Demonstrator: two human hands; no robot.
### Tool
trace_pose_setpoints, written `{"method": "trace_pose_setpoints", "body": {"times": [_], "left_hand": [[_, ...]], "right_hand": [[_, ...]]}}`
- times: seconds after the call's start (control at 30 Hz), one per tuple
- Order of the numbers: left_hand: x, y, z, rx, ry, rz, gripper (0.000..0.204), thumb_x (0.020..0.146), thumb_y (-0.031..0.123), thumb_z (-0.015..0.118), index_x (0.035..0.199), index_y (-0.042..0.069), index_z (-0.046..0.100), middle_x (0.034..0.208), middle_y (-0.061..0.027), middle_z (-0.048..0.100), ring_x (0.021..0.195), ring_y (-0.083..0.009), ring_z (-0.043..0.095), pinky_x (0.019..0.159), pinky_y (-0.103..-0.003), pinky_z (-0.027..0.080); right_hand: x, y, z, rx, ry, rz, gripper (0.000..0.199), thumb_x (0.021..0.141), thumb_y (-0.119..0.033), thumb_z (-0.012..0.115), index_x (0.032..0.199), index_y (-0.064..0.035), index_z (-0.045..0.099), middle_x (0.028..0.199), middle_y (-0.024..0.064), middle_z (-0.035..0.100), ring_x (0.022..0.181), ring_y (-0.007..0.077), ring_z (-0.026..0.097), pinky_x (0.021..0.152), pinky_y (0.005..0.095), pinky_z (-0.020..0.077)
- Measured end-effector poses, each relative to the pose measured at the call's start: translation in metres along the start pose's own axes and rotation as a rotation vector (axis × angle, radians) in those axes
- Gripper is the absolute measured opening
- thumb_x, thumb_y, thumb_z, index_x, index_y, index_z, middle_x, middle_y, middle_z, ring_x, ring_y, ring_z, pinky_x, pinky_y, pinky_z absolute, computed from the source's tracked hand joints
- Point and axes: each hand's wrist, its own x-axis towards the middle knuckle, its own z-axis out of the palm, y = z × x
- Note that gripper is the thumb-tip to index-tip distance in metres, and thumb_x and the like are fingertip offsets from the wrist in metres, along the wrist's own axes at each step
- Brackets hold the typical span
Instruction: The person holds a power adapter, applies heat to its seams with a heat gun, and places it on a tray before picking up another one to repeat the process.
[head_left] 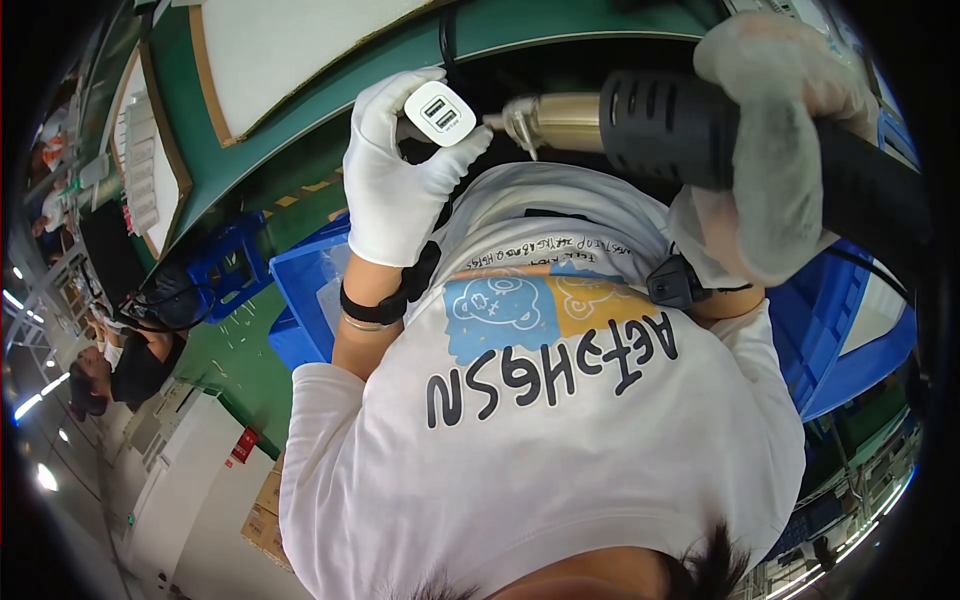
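Note:
My left hand, in a white glove, is closed around a small white dual-port USB charger and holds it with its two-port face in view. To the right, my right hand, in a loose translucent glove, grips the black body of a heat gun. The gun's metal nozzle points left at the charger, its narrow tip close to my left fingers. A small gap seems to lie between tip and charger; contact cannot be made out. The rest of the charger's body is hidden in my left hand.
Beyond my hands runs the edge of a green worktable carrying a white board with a brown rim. Blue bins stand at both sides of my body. A person in dark clothing is farther off at left.

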Motion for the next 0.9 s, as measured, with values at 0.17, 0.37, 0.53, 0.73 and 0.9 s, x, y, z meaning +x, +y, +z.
{"method": "trace_pose_setpoints", "body": {"times": [0.17, 0.37, 0.53, 0.73, 0.9], "left_hand": [[0.004, -0.002, 0.0, 0.165, 0.005, 0.122, 0.051, 0.055, 0.004, 0.08, 0.1, 0.007, 0.055, 0.097, -0.0066, 0.056, 0.091, -0.0209, 0.053, 0.078, -0.029, 0.045], [0.003, -0.003, 0.001, 0.14, 0.033, 0.143, 0.046, 0.054, 0.006, 0.081, 0.094, 0.008, 0.057, 0.094, -0.0061, 0.056, 0.087, -0.0206, 0.052, 0.077, -0.03, 0.045], [0.002, 0.002, 0.001, 0.147, 0.027, 0.096, 0.041, 0.054, 0.005, 0.08, 0.091, 0.009, 0.061, 0.093, -0.0058, 0.053, 0.085, -0.0198, 0.051, 0.075, -0.029, 0.044], [0.001, 0.001, 0.003, 0.101, 0.056, 0.021, 0.041, 0.055, 0.006, 0.08, 0.092, 0.011, 0.065, 0.091, -0.0051, 0.048, 0.083, -0.0185, 0.05, 0.073, -0.027, 0.045], [0.002, 0.003, 0.001, 0.166, 0.041, 0.029, 0.04, 0.055, 0.008, 0.08, 0.092, 0.012, 0.066, 0.089, -0.0047, 0.047, 0.082, -0.0179, 0.05, 0.071, -0.027, 0.044]], "right_hand": [[-0.005, 0.017, 0.016, -0.144, 0.229, -0.221, 0.026, 0.07, -0.018, 0.075, 0.066, -0.0027, 0.054, 0.058, 0.0066, 0.051, 0.052, 0.0164, 0.052, 0.048, 0.0287, 0.0376], [-0.016, 0.028, 0.052, -0.494, 0.795, -0.369, 0.014, 0.074, -0.01, 0.066, 0.081, -0.0033, 0.056, 0.079, 0.0085, 0.061, 0.07, 0.0143, 0.06, 0.069, 0.027, 0.0484], [-0.005, 0.034, 0.056, -0.436, 0.93, -0.447, 0.017, 0.071, -0.007, 0.067, 0.083, -0.0022, 0.056, 0.08, 0.0094, 0.061, 0.072, 0.0173, 0.06, 0.074, 0.0276, 0.0475], [0.012, 0.014, 0.058, -0.35, 0.947, -0.232, 0.023, 0.07, -0.017, 0.074, 0.066, -0.0043, 0.055, 0.057, 0.0047, 0.05, 0.053, 0.0156, 0.051, 0.05, 0.0274, 0.0372], [0.003, -0.016, 0.025, -0.297, 0.595, -0.044, 0.023, 0.07, -0.018, 0.075, 0.065, -0.0054, 0.057, 0.056, 0.0036, 0.05, 0.051, 0.017, 0.052, 0.047, 0.0275, 0.0369]]}}
